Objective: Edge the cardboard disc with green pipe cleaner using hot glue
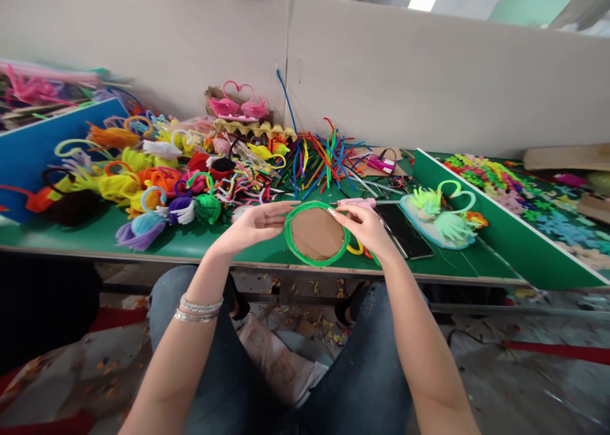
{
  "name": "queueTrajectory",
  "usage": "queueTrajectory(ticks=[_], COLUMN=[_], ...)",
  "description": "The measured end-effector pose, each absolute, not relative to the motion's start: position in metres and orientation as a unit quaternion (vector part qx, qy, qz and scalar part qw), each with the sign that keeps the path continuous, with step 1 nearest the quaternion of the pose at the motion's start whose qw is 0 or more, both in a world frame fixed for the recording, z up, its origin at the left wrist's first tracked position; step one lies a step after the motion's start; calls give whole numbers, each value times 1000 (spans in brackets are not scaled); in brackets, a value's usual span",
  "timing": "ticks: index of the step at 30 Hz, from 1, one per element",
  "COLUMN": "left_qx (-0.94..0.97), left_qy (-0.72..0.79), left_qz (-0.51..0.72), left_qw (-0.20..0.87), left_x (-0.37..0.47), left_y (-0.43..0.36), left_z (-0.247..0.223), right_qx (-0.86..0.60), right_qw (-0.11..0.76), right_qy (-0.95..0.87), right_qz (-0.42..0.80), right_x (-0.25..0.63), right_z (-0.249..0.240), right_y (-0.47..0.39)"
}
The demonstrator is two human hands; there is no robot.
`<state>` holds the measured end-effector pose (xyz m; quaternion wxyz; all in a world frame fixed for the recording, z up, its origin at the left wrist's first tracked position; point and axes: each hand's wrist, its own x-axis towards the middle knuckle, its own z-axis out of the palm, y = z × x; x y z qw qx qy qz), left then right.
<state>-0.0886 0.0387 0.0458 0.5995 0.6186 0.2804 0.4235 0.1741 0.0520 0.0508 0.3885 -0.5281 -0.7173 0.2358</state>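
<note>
A round brown cardboard disc (317,232) is held up at the front edge of the table, its rim wrapped in green pipe cleaner (318,262). My left hand (257,224) grips the disc's left edge, fingers stretched behind or along it and the thumb below. On the opposite side, my right hand (365,225) pinches the green rim between thumb and fingers. A short green end sticks out below that hand. Just behind it lies a pink tool (359,202), partly covered. A black phone (405,232) rests to its right.
Pipe-cleaner swans (450,219) stand on a pale blue-edged base at right, beside a green divider (500,225). Colourful pipe-cleaner birds (152,213) crowd the left. Loose pipe cleaners (328,162) lie at the back, near a pink swan pair (238,108). A pale partition (405,86) rises behind.
</note>
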Motion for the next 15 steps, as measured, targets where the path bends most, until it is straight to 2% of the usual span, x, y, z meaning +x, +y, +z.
queueTrajectory(ticks=[5,10,15], left_qx=[539,419,368], left_qy=[366,459,481], left_qz=[497,664,741], left_qw=[573,416,291], left_x=[-93,-97,-101], left_y=[40,53,58], left_z=[53,47,45], right_qx=[-488,-493,-497], right_qw=[422,417,416], right_qy=[-703,-694,-689], right_qz=[300,318,325], right_x=[181,184,184], right_z=[46,43,42], right_y=[60,62,61])
